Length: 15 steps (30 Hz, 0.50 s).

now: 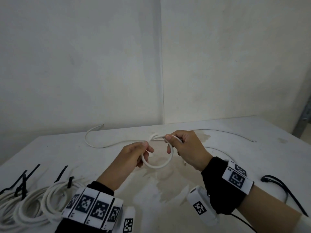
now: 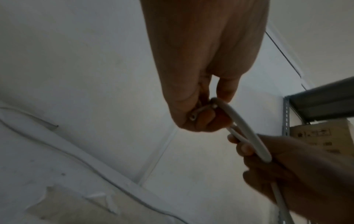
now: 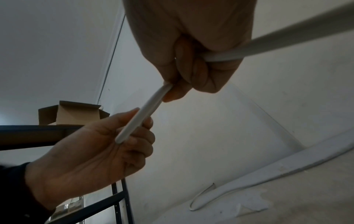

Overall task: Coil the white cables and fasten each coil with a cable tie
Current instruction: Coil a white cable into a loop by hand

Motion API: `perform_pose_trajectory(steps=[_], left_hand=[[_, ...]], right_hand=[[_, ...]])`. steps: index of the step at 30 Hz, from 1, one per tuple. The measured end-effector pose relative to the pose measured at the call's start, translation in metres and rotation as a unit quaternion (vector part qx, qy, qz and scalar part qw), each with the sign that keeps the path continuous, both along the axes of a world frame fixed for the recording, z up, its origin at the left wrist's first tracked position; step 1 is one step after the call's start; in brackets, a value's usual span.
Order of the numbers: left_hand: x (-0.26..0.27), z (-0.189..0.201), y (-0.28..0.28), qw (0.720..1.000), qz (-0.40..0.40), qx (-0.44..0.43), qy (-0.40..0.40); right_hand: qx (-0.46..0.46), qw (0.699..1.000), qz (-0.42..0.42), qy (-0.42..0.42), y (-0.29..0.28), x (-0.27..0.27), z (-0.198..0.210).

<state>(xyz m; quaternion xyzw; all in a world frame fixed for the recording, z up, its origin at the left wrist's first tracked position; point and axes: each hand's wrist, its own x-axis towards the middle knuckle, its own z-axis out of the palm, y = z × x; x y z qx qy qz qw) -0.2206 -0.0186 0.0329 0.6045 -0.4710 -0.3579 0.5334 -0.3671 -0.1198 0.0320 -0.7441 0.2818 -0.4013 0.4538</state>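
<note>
A white cable is bent into one small loop above the table. My left hand pinches the loop's left side; the left wrist view shows the left hand with the cable's cut end in its fingers. My right hand grips the loop's top right, where the strands cross. In the right wrist view the right hand is curled round the cable. The loose tail trails left across the table.
Three tied white coils with black cable ties lie at the lower left. Loose black ties lie at the right. A thin dark wire curves over the far right. Walls stand behind the table; a metal rack holds a cardboard box.
</note>
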Motion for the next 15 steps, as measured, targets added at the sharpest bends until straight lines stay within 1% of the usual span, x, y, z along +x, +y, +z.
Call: perform_pose_trajectory(steps=[2, 4, 7, 9, 10, 11, 14, 15], left_hand=[[0.003, 0.003, 0.002, 0.998, -0.024, 0.023, 0.049], [0.005, 0.004, 0.003, 0.996, -0.044, 0.039, 0.071], [0.007, 0.003, 0.001, 0.997, -0.046, 0.042, 0.04], [0.006, 0.002, -0.001, 0.999, -0.014, 0.023, 0.017], [0.004, 0.002, -0.002, 1.0, 0.002, 0.009, 0.018], [0.002, 0.002, -0.004, 0.999, 0.012, -0.005, 0.034], [-0.004, 0.004, -0.007, 0.988, 0.01, -0.039, 0.148], [-0.004, 0.003, -0.008, 0.984, 0.014, -0.046, 0.171]], right_hand=[[0.011, 1.0, -0.008, -0.004, -0.002, -0.001, -0.004], [0.019, 1.0, -0.011, -0.004, -0.002, 0.0, -0.007], [0.018, 1.0, -0.015, 0.0, -0.002, 0.002, -0.008], [0.018, 1.0, -0.013, -0.006, -0.002, 0.003, -0.006], [0.018, 1.0, -0.012, -0.01, -0.003, 0.004, -0.004], [0.018, 1.0, -0.01, -0.014, -0.004, 0.005, -0.002], [0.019, 1.0, -0.002, -0.017, -0.006, 0.007, 0.002], [0.017, 1.0, 0.003, -0.014, -0.006, 0.006, 0.002]])
